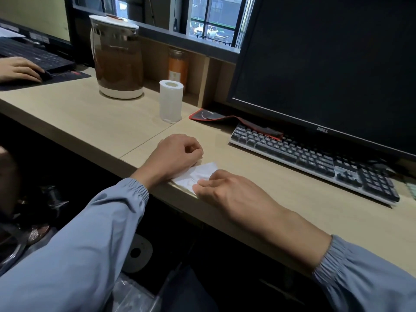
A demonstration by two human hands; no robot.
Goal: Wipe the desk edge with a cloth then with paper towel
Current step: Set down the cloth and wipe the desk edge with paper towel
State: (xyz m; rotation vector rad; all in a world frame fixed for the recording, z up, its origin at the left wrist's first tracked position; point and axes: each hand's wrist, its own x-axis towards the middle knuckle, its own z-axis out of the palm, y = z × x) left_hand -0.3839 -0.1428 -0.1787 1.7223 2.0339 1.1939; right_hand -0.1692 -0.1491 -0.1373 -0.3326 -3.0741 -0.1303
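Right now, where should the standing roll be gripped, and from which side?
Wrap fingers round the mid-height of the paper towel roll, on its curved side, coming from the near side. It stands upright and that side is open; the kettle stands to its left and a shelf divider behind. Probably avoid the base, where a loose end trails.

Crumpled white paper towel (198,174) flat on the pale desk edge (180,194) (roll (171,101) upright farther back)
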